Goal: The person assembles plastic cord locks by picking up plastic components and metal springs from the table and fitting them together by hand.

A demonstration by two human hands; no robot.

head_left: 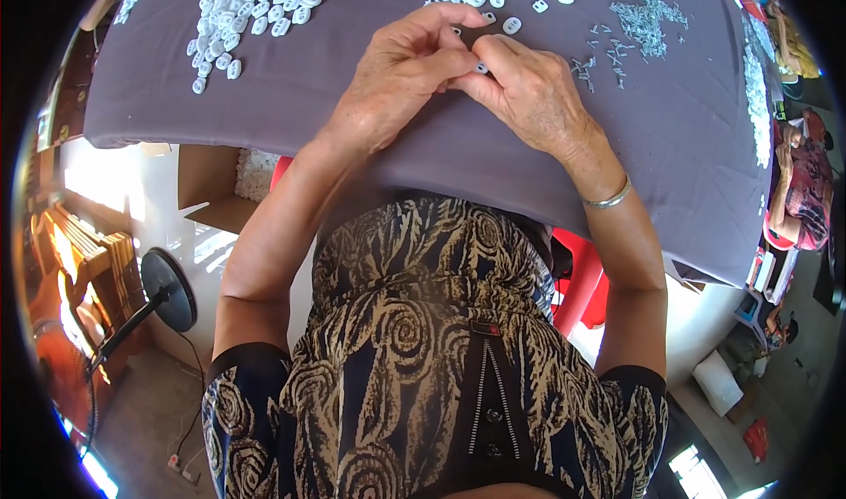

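A small white piece (481,68) was pinched between the fingertips of the left hand (398,76) and right hand (529,93), both clamped on it.

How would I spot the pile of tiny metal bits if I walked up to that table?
Start at the grey cloth table. Look beyond the right hand, toward the far right. The metal bits are thin silvery slivers, unlike the rounded white oval pieces.

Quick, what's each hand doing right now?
Left hand: closed, fingertips pinched on a small white piece.
Right hand: closed, pinching the same piece from the other side.
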